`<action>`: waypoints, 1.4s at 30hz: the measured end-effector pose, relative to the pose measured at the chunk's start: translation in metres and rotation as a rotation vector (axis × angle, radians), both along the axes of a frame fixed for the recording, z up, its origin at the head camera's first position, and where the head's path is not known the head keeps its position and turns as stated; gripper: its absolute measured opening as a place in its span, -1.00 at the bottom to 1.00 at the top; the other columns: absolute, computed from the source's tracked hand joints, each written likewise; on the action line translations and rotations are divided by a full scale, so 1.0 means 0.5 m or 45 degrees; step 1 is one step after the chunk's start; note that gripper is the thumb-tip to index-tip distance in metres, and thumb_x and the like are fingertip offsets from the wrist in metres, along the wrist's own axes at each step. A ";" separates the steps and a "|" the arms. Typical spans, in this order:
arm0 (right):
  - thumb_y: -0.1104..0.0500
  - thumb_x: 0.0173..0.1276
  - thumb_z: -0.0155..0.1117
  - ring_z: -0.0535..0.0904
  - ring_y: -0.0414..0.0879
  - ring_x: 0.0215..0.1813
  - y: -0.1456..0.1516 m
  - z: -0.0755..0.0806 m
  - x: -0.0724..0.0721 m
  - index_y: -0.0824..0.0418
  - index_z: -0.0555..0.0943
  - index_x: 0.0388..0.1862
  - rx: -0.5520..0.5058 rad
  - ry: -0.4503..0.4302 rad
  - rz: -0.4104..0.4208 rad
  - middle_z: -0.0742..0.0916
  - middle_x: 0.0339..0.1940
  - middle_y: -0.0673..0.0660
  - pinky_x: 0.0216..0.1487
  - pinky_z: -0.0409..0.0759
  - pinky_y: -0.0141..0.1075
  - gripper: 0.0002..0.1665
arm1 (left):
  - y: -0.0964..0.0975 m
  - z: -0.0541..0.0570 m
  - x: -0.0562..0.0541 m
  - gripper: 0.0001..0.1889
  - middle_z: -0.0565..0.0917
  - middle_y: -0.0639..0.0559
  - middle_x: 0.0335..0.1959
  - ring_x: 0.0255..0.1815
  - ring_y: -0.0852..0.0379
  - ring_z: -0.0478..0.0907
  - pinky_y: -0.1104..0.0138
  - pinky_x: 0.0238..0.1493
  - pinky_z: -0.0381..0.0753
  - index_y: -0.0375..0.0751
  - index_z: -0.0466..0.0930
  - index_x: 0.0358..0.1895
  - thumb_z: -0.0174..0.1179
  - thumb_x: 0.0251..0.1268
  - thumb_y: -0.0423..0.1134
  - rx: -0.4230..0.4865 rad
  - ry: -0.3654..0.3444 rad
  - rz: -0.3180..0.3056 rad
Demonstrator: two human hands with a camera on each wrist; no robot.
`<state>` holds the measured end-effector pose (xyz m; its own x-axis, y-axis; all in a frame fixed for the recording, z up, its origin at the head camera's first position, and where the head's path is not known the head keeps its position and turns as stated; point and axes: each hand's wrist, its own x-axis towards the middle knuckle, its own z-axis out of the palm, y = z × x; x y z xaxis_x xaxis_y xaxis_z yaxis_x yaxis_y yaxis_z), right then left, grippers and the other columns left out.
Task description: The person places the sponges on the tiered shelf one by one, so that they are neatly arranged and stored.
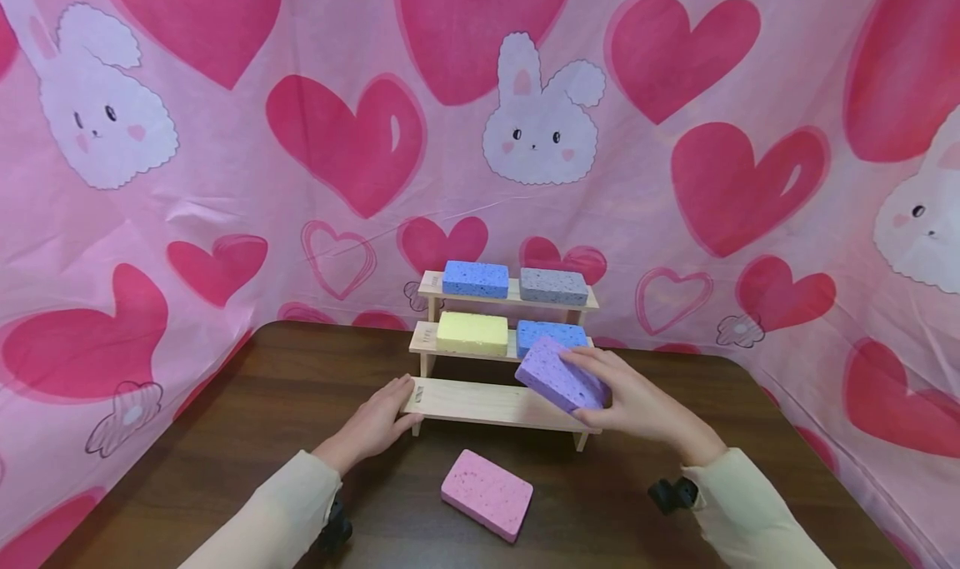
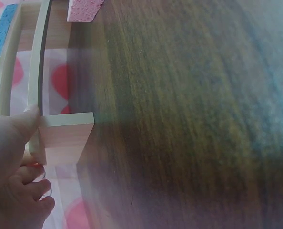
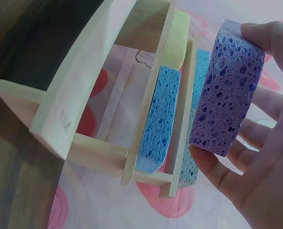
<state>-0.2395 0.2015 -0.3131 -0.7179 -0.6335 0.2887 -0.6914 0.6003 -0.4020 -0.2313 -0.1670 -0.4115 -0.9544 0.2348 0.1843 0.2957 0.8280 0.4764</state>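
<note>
A purple sponge [image 1: 562, 375] is gripped between the thumb and fingers of my right hand [image 1: 637, 398], tilted in front of the right side of a three-tier wooden stand [image 1: 487, 401]. The right wrist view shows the purple sponge [image 3: 229, 86] held by its ends. At the left end of the lowest tier, my left hand [image 1: 378, 415] holds the board, thumb on one side and fingers on the other. A yellow sponge [image 1: 472, 334] and a blue sponge [image 1: 551, 333] sit on the middle tier. Another blue sponge [image 1: 476, 278] and a grey sponge [image 1: 553, 286] lie on the top tier.
On the dark wooden table [image 1: 300, 377], a pink sponge [image 1: 487, 494] lies flat in front of the stand. Behind the table hangs a pink cloth [image 1: 465, 194] with hearts and rabbits.
</note>
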 end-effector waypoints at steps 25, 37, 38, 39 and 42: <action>0.03 0.05 0.39 0.21 0.01 0.27 -0.075 0.002 -0.039 -0.02 0.26 0.39 0.018 -0.038 0.111 0.33 0.33 0.07 0.10 0.42 -0.06 -0.11 | 0.000 0.000 0.001 -0.35 0.23 -0.30 0.33 0.34 -0.22 0.10 -0.04 0.25 0.15 -0.44 0.25 0.29 0.23 0.19 -0.18 0.000 0.005 -0.003; 0.07 0.05 0.38 0.20 0.09 0.30 -0.124 -0.011 -0.051 0.04 0.32 0.35 0.034 -0.014 0.206 0.34 0.33 0.13 0.16 0.33 0.04 -0.16 | -0.002 -0.004 -0.001 -0.35 0.22 -0.30 0.33 0.34 -0.23 0.10 -0.04 0.26 0.14 -0.42 0.25 0.29 0.23 0.19 -0.18 0.001 0.005 -0.005; 0.08 0.04 0.38 0.20 0.09 0.30 -0.129 -0.012 -0.052 0.03 0.32 0.35 0.035 -0.022 0.209 0.35 0.33 0.13 0.16 0.34 0.03 -0.16 | -0.002 -0.004 -0.001 -0.35 0.22 -0.30 0.33 0.34 -0.23 0.10 -0.04 0.26 0.14 -0.42 0.25 0.29 0.23 0.19 -0.18 0.001 0.005 -0.005; 0.08 0.04 0.38 0.20 0.08 0.30 -0.134 -0.013 -0.052 0.02 0.31 0.36 0.038 -0.034 0.213 0.35 0.33 0.12 0.16 0.34 0.03 -0.15 | -0.002 -0.004 -0.002 -0.35 0.22 -0.29 0.33 0.34 -0.22 0.10 -0.04 0.26 0.14 -0.42 0.25 0.29 0.23 0.19 -0.17 0.002 0.004 -0.004; 0.08 0.04 0.37 0.19 0.06 0.31 -0.148 -0.017 -0.054 0.00 0.30 0.37 0.052 -0.070 0.224 0.34 0.33 0.11 0.17 0.33 0.02 -0.14 | -0.002 -0.002 -0.002 -0.35 0.21 -0.29 0.34 0.35 -0.22 0.09 -0.04 0.26 0.13 -0.41 0.24 0.30 0.23 0.20 -0.18 0.006 -0.004 -0.005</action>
